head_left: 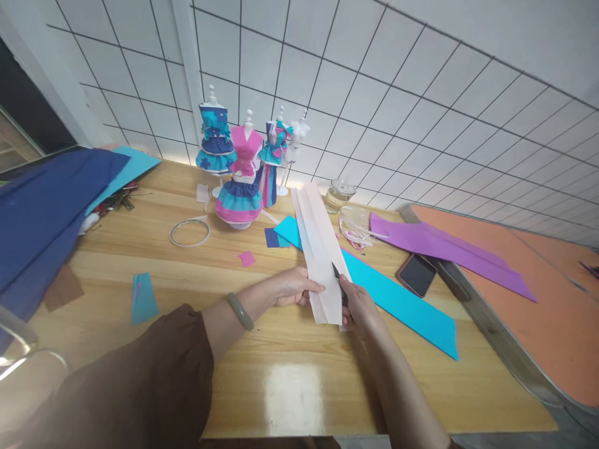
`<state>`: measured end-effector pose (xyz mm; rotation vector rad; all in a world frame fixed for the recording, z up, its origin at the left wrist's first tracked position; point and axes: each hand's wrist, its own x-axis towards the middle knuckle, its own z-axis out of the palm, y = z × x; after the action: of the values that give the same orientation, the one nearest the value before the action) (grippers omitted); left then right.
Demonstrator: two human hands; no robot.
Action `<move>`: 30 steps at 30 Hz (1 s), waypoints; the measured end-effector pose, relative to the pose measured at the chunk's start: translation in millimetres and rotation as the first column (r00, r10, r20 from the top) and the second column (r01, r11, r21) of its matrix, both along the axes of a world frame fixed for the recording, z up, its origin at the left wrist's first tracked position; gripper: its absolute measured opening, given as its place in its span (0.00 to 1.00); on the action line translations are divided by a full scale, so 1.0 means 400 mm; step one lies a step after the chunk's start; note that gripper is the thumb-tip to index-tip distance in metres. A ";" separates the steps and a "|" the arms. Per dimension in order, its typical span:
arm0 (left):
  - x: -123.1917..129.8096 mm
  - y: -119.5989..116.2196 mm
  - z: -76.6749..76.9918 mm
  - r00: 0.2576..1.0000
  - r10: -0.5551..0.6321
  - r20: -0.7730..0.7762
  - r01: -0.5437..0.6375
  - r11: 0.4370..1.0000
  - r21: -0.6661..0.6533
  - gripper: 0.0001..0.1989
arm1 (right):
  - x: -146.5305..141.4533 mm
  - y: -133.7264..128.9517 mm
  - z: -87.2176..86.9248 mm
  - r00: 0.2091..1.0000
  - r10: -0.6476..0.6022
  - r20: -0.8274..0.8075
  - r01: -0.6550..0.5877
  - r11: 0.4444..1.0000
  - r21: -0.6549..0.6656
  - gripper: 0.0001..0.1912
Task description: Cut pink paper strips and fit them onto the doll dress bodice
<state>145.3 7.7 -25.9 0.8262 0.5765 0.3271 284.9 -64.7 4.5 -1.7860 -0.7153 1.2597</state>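
Note:
A long, folded strip of pale pink crepe-like paper (317, 234) slants across the middle of the table. My left hand (294, 287) pinches its near part, thumb on top and fingers beneath. At the strip's right edge, my right hand (360, 305) is closed around dark scissors (336, 272), whose pointed blade lies against the paper. The handles are mostly hidden by my fingers. Under the pale strip runs a bright turquoise strip (402, 299), reaching out to the lower right.
Small dress forms in paper outfits (239, 199) stand near the tiled wall. A glass jar (340, 194), ribbons (353, 234), a phone (416, 274) and a purple strip (449, 246) lie rightward. Leftward are a ring (189, 232), blue scraps (144, 298) and navy sheets (42, 212).

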 end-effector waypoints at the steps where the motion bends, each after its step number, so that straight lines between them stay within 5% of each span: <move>1: 0.000 0.000 0.001 1.000 0.001 -0.005 -0.001 1.000 -0.002 0.23 | 0.000 0.001 -0.001 1.000 -0.001 0.013 0.001 1.000 -0.011 0.19; 30: 0.000 0.000 0.003 1.000 0.005 -0.011 -0.006 1.000 -0.015 0.21 | 0.007 0.010 -0.014 0.995 0.024 0.093 -0.022 1.000 -0.017 0.18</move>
<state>145.2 7.6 -24.8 0.8128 0.5909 0.3231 287.8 -60.5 -1.2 -1.8639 -0.7822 1.2068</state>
